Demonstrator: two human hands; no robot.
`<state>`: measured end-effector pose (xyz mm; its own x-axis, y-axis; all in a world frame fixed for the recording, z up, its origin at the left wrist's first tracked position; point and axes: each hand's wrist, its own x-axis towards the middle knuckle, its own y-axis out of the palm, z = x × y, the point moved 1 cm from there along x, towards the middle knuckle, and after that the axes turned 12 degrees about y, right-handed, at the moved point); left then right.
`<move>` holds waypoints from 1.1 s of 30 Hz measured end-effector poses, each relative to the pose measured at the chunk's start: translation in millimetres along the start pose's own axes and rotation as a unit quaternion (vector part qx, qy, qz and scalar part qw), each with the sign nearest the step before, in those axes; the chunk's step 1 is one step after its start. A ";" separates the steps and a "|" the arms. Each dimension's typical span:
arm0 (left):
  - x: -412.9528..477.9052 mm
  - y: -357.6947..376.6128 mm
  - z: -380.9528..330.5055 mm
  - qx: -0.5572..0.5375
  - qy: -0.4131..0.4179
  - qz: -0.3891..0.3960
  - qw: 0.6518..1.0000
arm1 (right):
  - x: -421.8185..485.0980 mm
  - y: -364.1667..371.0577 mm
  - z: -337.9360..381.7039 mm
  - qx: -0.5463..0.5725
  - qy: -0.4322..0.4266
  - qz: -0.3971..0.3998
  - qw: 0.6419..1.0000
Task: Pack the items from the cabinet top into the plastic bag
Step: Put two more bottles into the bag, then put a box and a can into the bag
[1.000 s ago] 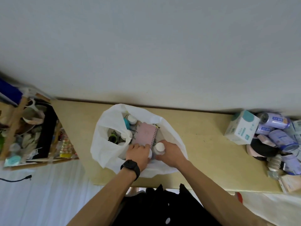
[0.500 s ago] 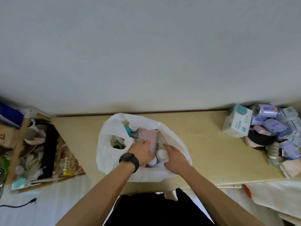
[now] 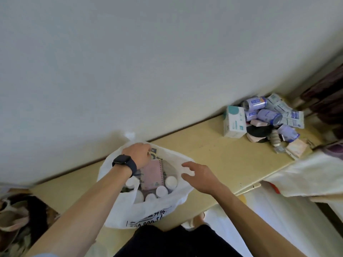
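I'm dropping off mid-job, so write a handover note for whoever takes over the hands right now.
Left hand: fingers curled at the far rim of the bag, apparently gripping it.
Right hand: open, fingers spread over the bag's right rim, holding nothing.
The bag stands on the cabinet top, mouth open.
Done: notebook and several bottles are inside.
Left: box, cans, packets and other items at the right end, not yet packed.
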<state>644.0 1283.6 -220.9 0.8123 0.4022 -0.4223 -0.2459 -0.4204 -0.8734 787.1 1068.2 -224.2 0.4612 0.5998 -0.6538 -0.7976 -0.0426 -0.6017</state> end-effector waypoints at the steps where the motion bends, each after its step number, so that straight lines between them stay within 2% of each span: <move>1: -2.1 -2.8 -7.7 -0.006 0.003 -0.011 1.000 | -7.1 -3.9 -3.3 0.042 -0.002 -0.014 0.999; 5: -8.2 -21.5 -50.9 -0.044 0.039 -0.057 0.997 | -34.8 -25.7 -21.3 0.184 -0.006 -0.077 0.980; 9: 3.4 -37.3 -100.9 -0.080 0.079 -0.110 0.988 | -47.0 -59.6 -42.1 0.241 -0.014 -0.147 0.959; 13: 42.0 -42.4 -149.6 -0.081 0.111 -0.112 0.984 | -29.4 -100.1 -70.5 0.188 -0.010 -0.204 0.961; 19: 138.5 -21.2 -218.0 -0.055 0.148 -0.024 0.987 | 20.8 -147.8 -138.1 0.114 0.044 -0.213 0.969; 26: 259.4 9.3 -278.6 -0.049 0.090 0.036 0.994 | 89.6 -194.9 -228.2 0.082 0.125 -0.166 0.975; 31: 337.7 29.9 -306.4 -0.140 0.004 -0.010 0.990 | 147.0 -252.2 -274.9 0.155 0.199 -0.261 0.932; 33: 354.5 37.7 -313.9 -0.163 -0.025 -0.021 0.986 | 168.6 -273.5 -283.3 0.196 0.220 -0.273 0.916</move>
<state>1088.6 1155.0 -327.3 0.7894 0.4604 -0.4060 -0.0226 -0.6392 -0.7687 1193.1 954.6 -299.8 0.8763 0.0628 -0.4776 -0.4394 0.5104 -0.7392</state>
